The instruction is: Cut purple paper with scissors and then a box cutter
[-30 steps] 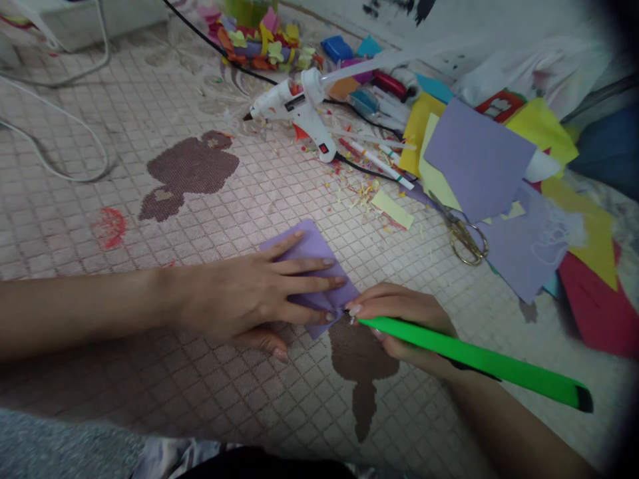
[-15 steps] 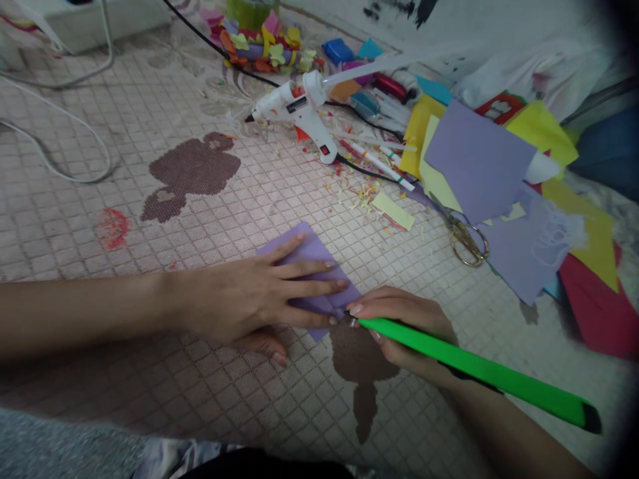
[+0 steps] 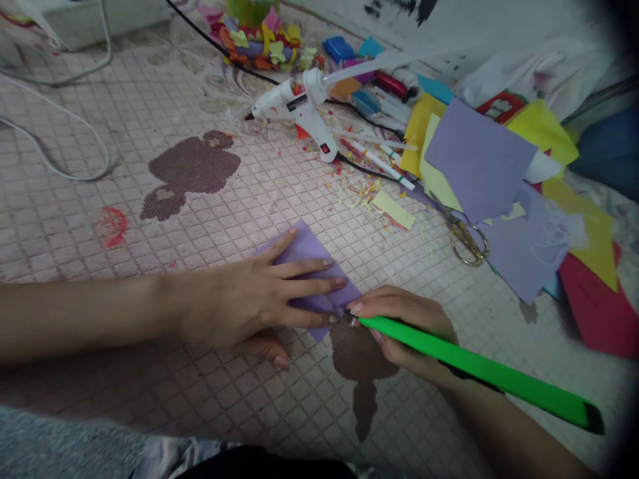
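Note:
A piece of purple paper [image 3: 310,246] lies on the patterned cloth, partly covered by my left hand [image 3: 254,296]. That hand is flat with its fingers spread, pressing the paper down. My right hand [image 3: 412,326] grips a green utility knife [image 3: 474,366] near its blade end. The knife's dark tip meets the paper close to its right corner, beside my left little finger. Its long green body slants back over my right forearm. Part of the paper's left side is hidden beneath my left hand.
A white glue gun [image 3: 304,110] stands further back with its black cord. Scissors [image 3: 466,239] with gold handles lie to the right, against a pile of coloured paper [image 3: 479,159]. Small paper scraps [image 3: 364,193] and paper flowers [image 3: 269,50] are scattered behind. White cables [image 3: 94,133] run at the left.
Almost nothing differs. My left fingers have shifted very slightly on the purple paper, while the knife and my right hand stay nearly where they were.

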`<control>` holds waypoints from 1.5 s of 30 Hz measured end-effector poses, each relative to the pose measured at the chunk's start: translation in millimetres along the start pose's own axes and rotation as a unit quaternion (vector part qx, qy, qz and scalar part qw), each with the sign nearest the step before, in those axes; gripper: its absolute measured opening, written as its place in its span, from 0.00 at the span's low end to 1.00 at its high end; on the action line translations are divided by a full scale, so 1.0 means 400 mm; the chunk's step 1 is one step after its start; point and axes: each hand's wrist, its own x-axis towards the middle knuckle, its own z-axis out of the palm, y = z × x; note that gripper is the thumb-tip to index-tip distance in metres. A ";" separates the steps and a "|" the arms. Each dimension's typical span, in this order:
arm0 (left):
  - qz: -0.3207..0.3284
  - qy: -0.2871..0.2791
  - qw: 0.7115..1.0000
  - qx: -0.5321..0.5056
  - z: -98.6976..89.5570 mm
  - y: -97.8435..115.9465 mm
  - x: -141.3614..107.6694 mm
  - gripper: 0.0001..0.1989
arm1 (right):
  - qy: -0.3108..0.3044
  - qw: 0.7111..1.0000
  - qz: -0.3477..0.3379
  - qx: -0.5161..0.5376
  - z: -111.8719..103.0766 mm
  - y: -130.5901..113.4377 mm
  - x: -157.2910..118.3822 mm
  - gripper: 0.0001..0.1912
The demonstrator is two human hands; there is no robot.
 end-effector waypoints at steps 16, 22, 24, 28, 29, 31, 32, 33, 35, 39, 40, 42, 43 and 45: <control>0.006 0.005 1.000 -0.001 0.011 0.006 0.003 0.30 | 0.005 1.000 0.011 0.017 0.002 0.010 -0.011 0.18; 0.004 0.000 1.000 0.002 0.008 0.011 0.003 0.29 | -0.001 1.000 -0.005 0.013 0.000 0.002 -0.002 0.16; 0.003 0.001 1.000 0.006 0.009 0.012 0.002 0.30 | 0.001 1.000 -0.006 0.008 0.001 0.001 -0.001 0.16; -0.006 0.003 1.000 0.018 0.013 0.017 -0.001 0.30 | 0.009 1.000 -0.002 0.004 0.002 0.005 -0.005 0.17; -0.010 0.004 1.000 0.019 0.013 0.017 -0.002 0.30 | 0.010 1.000 -0.001 0.005 0.002 0.006 -0.007 0.17; -0.014 0.012 1.000 0.015 0.013 0.017 -0.002 0.30 | 0.011 1.000 -0.002 0.008 0.002 0.008 -0.009 0.18; -0.013 0.018 1.000 0.010 0.012 0.016 -0.002 0.30 | 0.011 1.000 -0.002 0.010 0.002 0.009 -0.010 0.18; -0.010 0.022 1.000 0.003 0.011 0.014 -0.001 0.30 | 0.010 1.000 -0.002 0.012 0.002 0.009 -0.010 0.18; 0.002 0.028 1.000 -0.012 0.009 0.007 0.001 0.30 | 0.010 1.000 0.000 0.014 0.002 0.010 -0.010 0.18; 0.021 0.012 0.999 -0.023 0.005 -0.006 0.003 0.29 | 0.013 1.000 0.000 0.015 0.005 0.013 -0.012 0.18; 0.021 0.006 1.000 -0.023 0.004 -0.007 0.003 0.29 | 0.014 1.000 0.001 0.014 0.005 0.014 -0.013 0.18; 0.015 -0.002 1.000 -0.023 0.004 -0.007 0.002 0.28 | 0.014 1.000 0.001 0.012 0.005 0.015 -0.015 0.18; 0.012 -0.004 1.000 -0.023 0.003 -0.006 0.002 0.28 | 0.013 1.000 -0.001 0.012 0.004 0.015 -0.016 0.18; 0.010 0.000 1.000 -0.025 0.002 -0.003 0.002 0.28 | 0.008 1.000 -0.004 0.012 0.003 0.015 -0.016 0.18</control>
